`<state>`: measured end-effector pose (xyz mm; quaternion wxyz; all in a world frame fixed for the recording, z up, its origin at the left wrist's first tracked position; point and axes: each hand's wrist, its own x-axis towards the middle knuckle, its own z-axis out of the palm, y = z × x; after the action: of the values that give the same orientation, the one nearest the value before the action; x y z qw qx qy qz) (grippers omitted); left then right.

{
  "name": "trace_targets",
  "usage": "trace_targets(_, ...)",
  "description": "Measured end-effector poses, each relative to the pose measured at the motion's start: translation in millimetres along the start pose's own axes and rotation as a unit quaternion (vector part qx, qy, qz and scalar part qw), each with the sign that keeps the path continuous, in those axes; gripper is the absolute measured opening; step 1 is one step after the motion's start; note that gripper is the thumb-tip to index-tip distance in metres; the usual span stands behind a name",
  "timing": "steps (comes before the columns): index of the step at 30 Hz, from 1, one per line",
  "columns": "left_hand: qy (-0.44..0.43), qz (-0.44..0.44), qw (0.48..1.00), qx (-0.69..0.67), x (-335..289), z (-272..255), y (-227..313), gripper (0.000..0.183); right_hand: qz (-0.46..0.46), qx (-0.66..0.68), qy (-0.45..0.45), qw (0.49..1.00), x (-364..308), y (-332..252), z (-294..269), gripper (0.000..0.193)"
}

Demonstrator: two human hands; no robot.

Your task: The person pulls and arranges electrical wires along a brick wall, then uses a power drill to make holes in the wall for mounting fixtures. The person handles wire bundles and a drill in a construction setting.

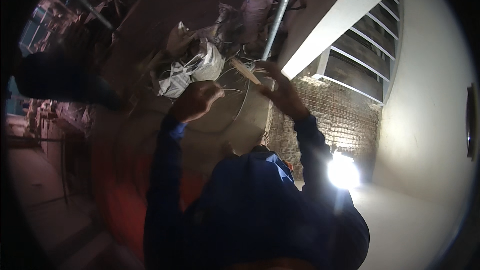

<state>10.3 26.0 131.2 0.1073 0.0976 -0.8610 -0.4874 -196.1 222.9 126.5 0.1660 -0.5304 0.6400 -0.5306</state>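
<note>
My left hand (197, 101) is closed, with a thin pale strand (232, 90) sticking out from its fingertips toward the right. I cannot tell whether that strand is wire or cord. Across from it, my right hand (284, 92) is raised with its thumb and fingers curved apart. A pale, flat, splintery strip like wood (244, 70) shows beside those fingers; whether it touches them is unclear. A longer thin line (242, 104) curves down between the two hands. Crumpled white sacks (207, 63) lie just beyond my left hand.
A metal pole (281, 15) rises beyond my right hand, near a white beam (345, 12) and a slatted frame (361, 52). A bright lamp (343, 171) glares beside my right arm. More sacks (257, 7) stand farther off. A dark, blurred shape (65, 77) is at left.
</note>
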Motion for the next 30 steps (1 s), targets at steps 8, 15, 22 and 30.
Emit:
trace_targets(8,0.31,-0.194,0.928,-0.065,-60.2,-110.8,-36.7,0.025,0.047,0.001,-0.096,0.994,-12.4,93.8,17.4,0.02)
trace_targets(15,0.463,-0.196,0.793,0.344,-215.7,-267.0,-86.7,0.037,0.177,-0.328,-0.017,0.928,-142.4,275.0,-159.5,0.024)
trace_targets(22,0.476,-0.365,0.519,0.609,-316.7,-389.7,-147.6,0.045,0.292,-0.368,0.198,0.861,-220.7,382.1,-316.7,0.027)
trace_targets(30,0.388,-0.34,0.623,0.588,-357.4,-354.1,-87.6,0.03,0.313,-0.557,0.214,0.739,-241.4,417.9,-415.1,0.043)
